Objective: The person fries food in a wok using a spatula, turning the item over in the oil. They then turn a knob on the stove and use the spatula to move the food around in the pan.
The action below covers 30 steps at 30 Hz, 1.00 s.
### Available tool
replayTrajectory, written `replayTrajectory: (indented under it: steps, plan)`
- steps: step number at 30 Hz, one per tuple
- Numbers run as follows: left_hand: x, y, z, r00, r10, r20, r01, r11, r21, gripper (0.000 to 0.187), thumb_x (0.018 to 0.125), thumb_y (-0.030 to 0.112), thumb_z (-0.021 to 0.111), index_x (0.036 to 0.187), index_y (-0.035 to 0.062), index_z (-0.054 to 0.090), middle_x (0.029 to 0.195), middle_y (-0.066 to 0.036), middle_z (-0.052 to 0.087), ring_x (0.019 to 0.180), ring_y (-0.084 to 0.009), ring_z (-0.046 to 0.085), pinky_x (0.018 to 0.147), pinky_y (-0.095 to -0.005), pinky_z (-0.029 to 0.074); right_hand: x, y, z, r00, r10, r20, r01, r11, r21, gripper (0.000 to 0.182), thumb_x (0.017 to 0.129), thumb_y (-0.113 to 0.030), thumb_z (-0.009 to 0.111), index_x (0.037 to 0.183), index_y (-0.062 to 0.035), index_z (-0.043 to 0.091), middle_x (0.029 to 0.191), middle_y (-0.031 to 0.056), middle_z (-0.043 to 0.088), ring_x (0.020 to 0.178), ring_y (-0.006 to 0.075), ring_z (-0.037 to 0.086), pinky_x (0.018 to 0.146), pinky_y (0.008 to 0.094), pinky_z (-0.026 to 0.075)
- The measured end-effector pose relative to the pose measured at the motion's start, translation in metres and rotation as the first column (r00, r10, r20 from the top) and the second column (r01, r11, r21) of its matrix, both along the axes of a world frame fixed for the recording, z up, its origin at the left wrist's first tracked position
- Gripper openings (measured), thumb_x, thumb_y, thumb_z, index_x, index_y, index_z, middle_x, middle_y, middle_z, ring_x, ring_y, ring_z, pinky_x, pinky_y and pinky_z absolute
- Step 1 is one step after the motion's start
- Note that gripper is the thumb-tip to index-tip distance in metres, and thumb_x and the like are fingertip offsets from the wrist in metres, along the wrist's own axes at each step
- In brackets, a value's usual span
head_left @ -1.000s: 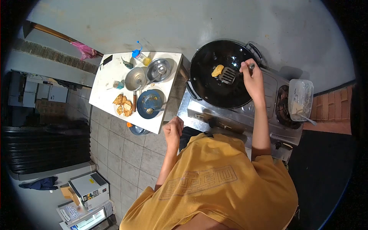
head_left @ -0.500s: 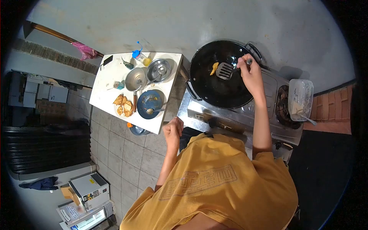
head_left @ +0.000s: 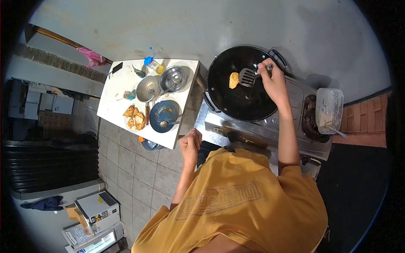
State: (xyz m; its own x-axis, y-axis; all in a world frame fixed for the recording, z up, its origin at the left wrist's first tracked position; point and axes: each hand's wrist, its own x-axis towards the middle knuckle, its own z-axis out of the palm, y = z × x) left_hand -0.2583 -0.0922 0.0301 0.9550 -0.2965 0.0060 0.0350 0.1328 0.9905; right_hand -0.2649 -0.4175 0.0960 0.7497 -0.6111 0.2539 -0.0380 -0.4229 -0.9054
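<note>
My right hand (head_left: 276,85) is closed round the handle of a slotted spatula (head_left: 247,78), held over the black wok (head_left: 240,103). Against the spatula's front edge, inside the wok, is a yellow-golden fried piece (head_left: 233,80). Away from the wok, my left hand (head_left: 191,141) is curled into a fist near the corner of the white table (head_left: 166,139), with nothing seen in it.
The wok sits on a gas stove (head_left: 295,95). A plastic tub (head_left: 330,109) with a spoon stands over the other burner. On the table are fried pieces (head_left: 134,117), a blue bowl (head_left: 163,110), a saucepan (head_left: 147,86), a steel bowl (head_left: 172,75) and a bottle (head_left: 154,65).
The fried piece has turned and shows a broader, paler yellow face, slightly left of the spatula. My right hand and the spatula have shifted only a little; my left hand is still.
</note>
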Motion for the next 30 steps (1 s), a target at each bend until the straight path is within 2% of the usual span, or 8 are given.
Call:
replayTrajectory:
  steps: [6,11,15,18,21,23,25,30]
  plan:
    - [0.003,0.001,-0.002,1.0,-0.002,-0.009,0.002,1.0,0.018,0.053,0.098,0.018,0.043,0.047,0.0031,0.039,0.055,-0.006,0.042,0.051,-0.0111,0.034,0.047,-0.0256,0.026,0.005,0.014,0.014,0.999,0.045,0.013,-0.045,0.999,-0.027,0.025,0.096,-0.022,0.056,0.085,-0.0008,0.05,0.059,0.0042,0.04,0.056,0.0099,0.037,0.054,0.0289,0.034]
    - [0.005,0.0,0.002,1.0,0.004,-0.012,-0.004,1.0,0.025,0.054,0.098,0.018,0.043,0.047,0.0032,0.039,0.055,-0.006,0.042,0.051,-0.0111,0.034,0.047,-0.0254,0.026,0.009,0.022,0.016,0.99,0.138,-0.011,-0.137,0.988,0.065,0.024,0.096,-0.02,0.055,0.085,-0.0005,0.049,0.06,0.003,0.04,0.056,0.0085,0.036,0.053,0.0282,0.034]
    - [0.006,0.003,0.0,1.0,0.011,-0.006,-0.011,1.0,0.021,0.054,0.098,0.018,0.042,0.046,0.0032,0.039,0.054,-0.006,0.041,0.052,-0.0112,0.034,0.047,-0.0253,0.026,0.006,0.019,0.013,0.991,0.135,-0.015,-0.134,0.989,0.059,0.023,0.096,-0.02,0.056,0.085,-0.0003,0.05,0.06,0.0024,0.04,0.057,0.0079,0.036,0.053,0.0278,0.033]
    - [0.006,0.005,-0.003,1.0,0.014,0.0,-0.014,1.0,0.017,0.054,0.098,0.018,0.042,0.046,0.0032,0.039,0.054,-0.005,0.04,0.052,-0.0112,0.035,0.047,-0.0254,0.026,-0.003,0.009,0.01,0.997,0.076,0.016,-0.077,0.994,0.076,0.022,0.095,-0.019,0.056,0.086,-0.0004,0.05,0.06,0.0033,0.038,0.057,0.0083,0.036,0.053,0.0279,0.033]
    - [0.006,0.005,-0.002,1.0,0.009,-0.001,-0.009,1.0,0.021,0.054,0.098,0.017,0.042,0.046,0.0032,0.039,0.054,-0.005,0.04,0.052,-0.0112,0.035,0.048,-0.0256,0.027,-0.019,0.003,0.014,0.998,-0.057,-0.007,0.056,0.995,-0.082,0.023,0.096,-0.019,0.056,0.085,-0.0004,0.048,0.061,0.0053,0.035,0.058,0.0096,0.034,0.053,0.0283,0.032]
    - [0.006,0.003,0.001,1.0,0.001,-0.013,-0.001,1.0,0.019,0.054,0.098,0.017,0.042,0.046,0.0032,0.039,0.054,-0.005,0.04,0.052,-0.0113,0.035,0.048,-0.0257,0.027,-0.029,0.0,0.012,0.996,-0.07,-0.051,0.066,0.995,-0.08,0.023,0.096,-0.019,0.055,0.085,-0.0003,0.047,0.062,0.0051,0.035,0.058,0.0096,0.034,0.053,0.0285,0.032]
    - [0.005,0.001,0.002,0.998,-0.005,-0.056,0.006,1.0,0.022,0.053,0.098,0.012,0.041,0.046,0.003,0.039,0.048,-0.004,0.039,0.056,-0.0137,0.041,0.052,-0.0273,0.033,-0.037,0.0,0.012,0.99,-0.085,-0.113,0.077,0.994,-0.076,0.023,0.096,-0.018,0.055,0.085,-0.0003,0.046,0.062,0.005,0.036,0.058,0.0101,0.033,0.053,0.0291,0.032]
    - [0.005,-0.001,0.002,0.999,-0.026,-0.033,0.026,1.0,0.01,0.053,0.098,0.011,0.041,0.046,0.0029,0.039,0.048,-0.004,0.04,0.056,-0.0136,0.04,0.052,-0.0272,0.033,-0.044,0.001,0.0,0.988,-0.072,-0.136,0.067,0.997,-0.042,0.023,0.096,-0.019,0.054,0.085,-0.0007,0.047,0.062,0.0052,0.036,0.058,0.011,0.033,0.055,0.0294,0.033]
